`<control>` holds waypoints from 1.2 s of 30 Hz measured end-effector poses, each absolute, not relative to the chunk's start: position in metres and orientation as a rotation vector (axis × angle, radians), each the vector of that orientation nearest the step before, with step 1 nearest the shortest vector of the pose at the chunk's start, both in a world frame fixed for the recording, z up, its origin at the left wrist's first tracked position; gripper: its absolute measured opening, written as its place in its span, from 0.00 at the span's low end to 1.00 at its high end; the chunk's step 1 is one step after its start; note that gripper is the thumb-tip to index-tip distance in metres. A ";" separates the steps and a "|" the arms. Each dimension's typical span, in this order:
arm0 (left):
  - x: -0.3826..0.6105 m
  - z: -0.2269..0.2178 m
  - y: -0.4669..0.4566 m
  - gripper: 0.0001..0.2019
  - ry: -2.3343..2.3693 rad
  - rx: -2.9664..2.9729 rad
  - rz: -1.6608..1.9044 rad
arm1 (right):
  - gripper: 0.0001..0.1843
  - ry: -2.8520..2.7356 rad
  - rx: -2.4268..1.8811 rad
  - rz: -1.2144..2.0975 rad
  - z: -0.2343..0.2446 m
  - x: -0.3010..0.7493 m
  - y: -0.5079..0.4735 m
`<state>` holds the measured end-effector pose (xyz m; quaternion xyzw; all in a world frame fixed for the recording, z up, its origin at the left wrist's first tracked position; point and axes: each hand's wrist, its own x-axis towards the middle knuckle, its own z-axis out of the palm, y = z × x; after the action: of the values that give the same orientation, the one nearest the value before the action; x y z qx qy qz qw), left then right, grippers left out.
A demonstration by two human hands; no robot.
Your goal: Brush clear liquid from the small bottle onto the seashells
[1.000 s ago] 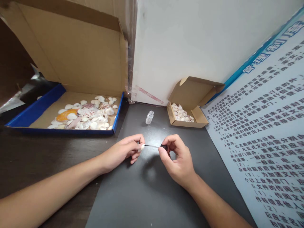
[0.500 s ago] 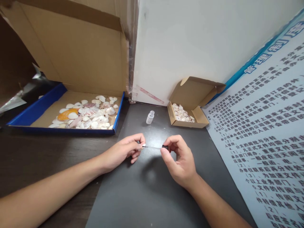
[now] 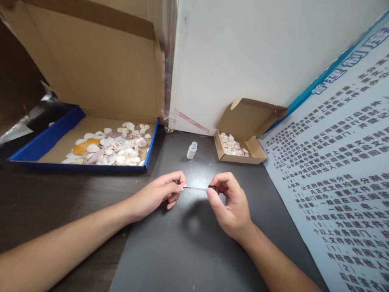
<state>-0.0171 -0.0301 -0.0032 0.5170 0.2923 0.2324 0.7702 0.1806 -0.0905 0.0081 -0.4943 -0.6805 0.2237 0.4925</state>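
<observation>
My right hand [image 3: 229, 207] is closed, pinching the black cap [image 3: 212, 187] of a thin applicator brush [image 3: 197, 188] between thumb and fingertips. The brush points left, with its dark tip at the fingertips of my left hand [image 3: 165, 190]. Those fingers are closed in a pinch on a small white shell [image 3: 184, 186], mostly hidden by them. Beyond both hands, a small clear glass bottle [image 3: 191, 151] with a white label stands upright and uncapped on the dark grey mat [image 3: 170, 251].
At the left a blue-edged cardboard box [image 3: 91, 167] stands with its lid up, holding many shells [image 3: 118, 148]. A smaller brown box [image 3: 240, 159] with white shells [image 3: 232, 144] lies open at the back right. A printed sheet [image 3: 322, 170] slopes along the right side.
My right hand and the brush have shifted very slightly to the right. The brush tip still meets the left fingertips; the bottle and boxes stay put.
</observation>
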 end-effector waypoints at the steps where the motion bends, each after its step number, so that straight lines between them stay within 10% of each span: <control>1: -0.017 -0.003 -0.030 0.07 0.636 1.124 0.504 | 0.06 -1.651 -1.212 0.541 0.008 0.181 -0.090; 36: -0.015 0.002 -0.031 0.08 0.690 1.009 0.515 | 0.04 -1.691 -1.255 0.509 0.008 0.182 -0.087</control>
<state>-0.0150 -0.0309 0.0017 0.4685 0.3203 0.2389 0.7879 0.1821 -0.0869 0.0084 -0.5119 -0.6896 0.2075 0.4684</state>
